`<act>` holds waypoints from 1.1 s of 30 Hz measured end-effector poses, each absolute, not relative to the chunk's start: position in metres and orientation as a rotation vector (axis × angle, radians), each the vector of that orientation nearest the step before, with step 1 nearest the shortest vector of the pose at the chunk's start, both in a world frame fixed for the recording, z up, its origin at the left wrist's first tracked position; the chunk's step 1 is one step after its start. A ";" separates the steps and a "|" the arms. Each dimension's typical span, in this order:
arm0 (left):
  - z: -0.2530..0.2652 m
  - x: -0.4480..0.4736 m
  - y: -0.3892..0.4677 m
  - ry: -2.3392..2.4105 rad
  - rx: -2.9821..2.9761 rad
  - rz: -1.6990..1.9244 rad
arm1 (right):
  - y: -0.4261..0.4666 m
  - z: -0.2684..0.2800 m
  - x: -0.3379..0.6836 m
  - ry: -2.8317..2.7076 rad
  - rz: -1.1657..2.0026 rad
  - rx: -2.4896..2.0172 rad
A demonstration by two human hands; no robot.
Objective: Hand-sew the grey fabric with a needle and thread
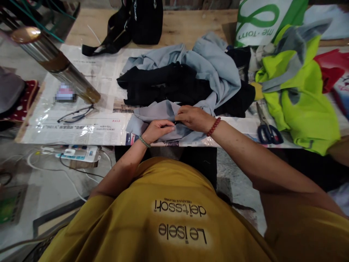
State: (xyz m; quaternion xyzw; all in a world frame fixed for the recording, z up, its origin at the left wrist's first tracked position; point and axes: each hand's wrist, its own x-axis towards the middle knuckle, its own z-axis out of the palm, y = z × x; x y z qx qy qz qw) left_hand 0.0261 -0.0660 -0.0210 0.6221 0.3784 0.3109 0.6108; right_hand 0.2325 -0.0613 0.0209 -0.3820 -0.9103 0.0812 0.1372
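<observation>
A light grey-blue garment [163,110] lies bunched at the table's front edge. My left hand [157,131] is closed on its near part, thumb and fingertips pinched together. Just to the right, my right hand [194,117] is closed too, knuckles up, its fingertips nearly meeting those of the left. A small dark thing shows between the fingertips; it is too small to make out. Behind the hands lies a black garment [163,85], with more of the grey-blue cloth around it.
Scissors [265,127] with dark blue handles lie right, beside a neon yellow garment [302,98]. On the left are a steel flask [58,65] and glasses [76,113] on newspaper [73,133]. A black bag [147,22] and a green-white bag [261,22] stand behind. A power strip [79,153] is below the table edge.
</observation>
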 end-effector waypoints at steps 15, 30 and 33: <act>-0.021 0.027 -0.066 0.850 1.472 0.740 | -0.064 0.013 0.241 -2.486 0.554 -0.939; -0.019 0.027 -0.067 0.873 1.541 0.729 | -0.067 0.018 0.235 -2.355 0.655 -0.950; -0.019 0.026 -0.067 0.867 1.557 0.725 | -0.066 0.024 0.233 -2.226 0.760 -1.029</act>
